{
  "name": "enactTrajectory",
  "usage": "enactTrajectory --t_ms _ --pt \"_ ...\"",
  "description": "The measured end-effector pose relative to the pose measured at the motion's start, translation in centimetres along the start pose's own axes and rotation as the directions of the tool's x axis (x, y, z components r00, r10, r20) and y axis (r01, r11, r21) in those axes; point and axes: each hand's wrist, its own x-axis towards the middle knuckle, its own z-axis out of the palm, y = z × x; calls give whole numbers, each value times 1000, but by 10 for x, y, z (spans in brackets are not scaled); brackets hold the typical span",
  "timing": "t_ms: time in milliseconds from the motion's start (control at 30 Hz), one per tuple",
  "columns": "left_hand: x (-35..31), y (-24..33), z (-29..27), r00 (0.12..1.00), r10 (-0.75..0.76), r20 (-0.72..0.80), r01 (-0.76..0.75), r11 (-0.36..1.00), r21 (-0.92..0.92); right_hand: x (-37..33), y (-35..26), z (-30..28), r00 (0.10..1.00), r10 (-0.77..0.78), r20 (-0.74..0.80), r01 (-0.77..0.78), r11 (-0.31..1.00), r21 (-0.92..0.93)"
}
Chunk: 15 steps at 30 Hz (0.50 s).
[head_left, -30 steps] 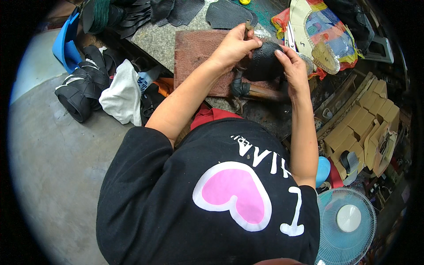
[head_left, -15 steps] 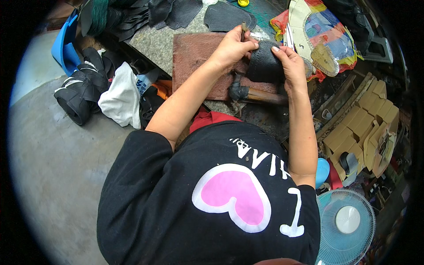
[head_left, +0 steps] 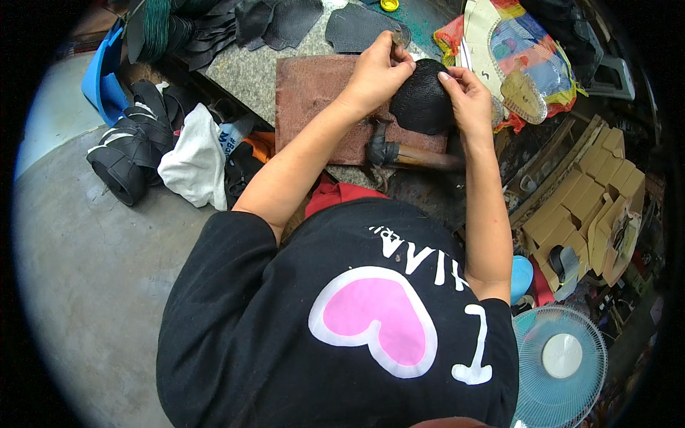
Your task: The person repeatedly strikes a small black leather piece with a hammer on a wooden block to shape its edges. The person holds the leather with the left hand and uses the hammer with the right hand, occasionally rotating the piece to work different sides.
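A black textured leather piece (head_left: pixel 422 100) with a rounded outline is held up over a reddish-brown board (head_left: pixel 307 100). My left hand (head_left: pixel 378 75) is closed, with thumb and finger at the leather's upper left edge. The end of a small slim brownish tool (head_left: pixel 398 37) pokes out past its fingers; the rest is hidden. On the other side, my right hand (head_left: pixel 467 100) pinches the leather's right edge, thumb on top. Just below the leather lies a hammer (head_left: pixel 421 158) with a wooden handle and a dark wrapped head, at the board's near edge.
Under the board is a speckled stone slab (head_left: pixel 250 78). More black leather pieces (head_left: pixel 292 25) lie at the far side. Pale patterns (head_left: pixel 524 96) rest on a colourful plastic sack (head_left: pixel 531 43) at right. White cloth (head_left: pixel 194 160) sits left, cardboard (head_left: pixel 589 203) and a fan (head_left: pixel 560 364) right.
The leather has been turned, so a smooth rounded textured face now shows instead of a squarer face with a stitched-looking edge. Both hands still grip it, nearly in place.
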Motion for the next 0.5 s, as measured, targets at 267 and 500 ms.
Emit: enactTrajectory --t_ms 267,500 --pt "4 22 -7 955 -178 235 261 882 -392 -4 -29 -12 934 306 186 -352 876 329" --pt "-12 31 -9 918 -254 305 386 746 -542 -8 -30 -12 928 308 210 -367 856 364"
